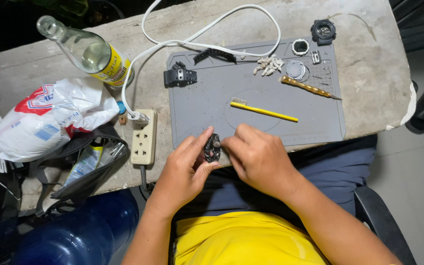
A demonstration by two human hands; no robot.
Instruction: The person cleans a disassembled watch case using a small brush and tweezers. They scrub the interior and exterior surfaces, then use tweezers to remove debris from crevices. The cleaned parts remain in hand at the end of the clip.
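Head view: small black part [212, 148], maybe watch case, pinched between left hand [185, 172], right hand [256, 154].

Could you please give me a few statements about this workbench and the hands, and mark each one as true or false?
1. Both hands hold a small dark watch part at the near edge of the grey mat. True: the left hand and right hand both pinch it.
2. The yellow toothbrush is in the right hand. False: it lies on the mat, untouched.
3. A clear glass bottle lies tilted at the left of the table. True.
4. The white cable is plugged into the power strip. True.
5. The black watch case sits in the middle of the mat. False: it lies beyond the mat's far right corner, on the bare table.
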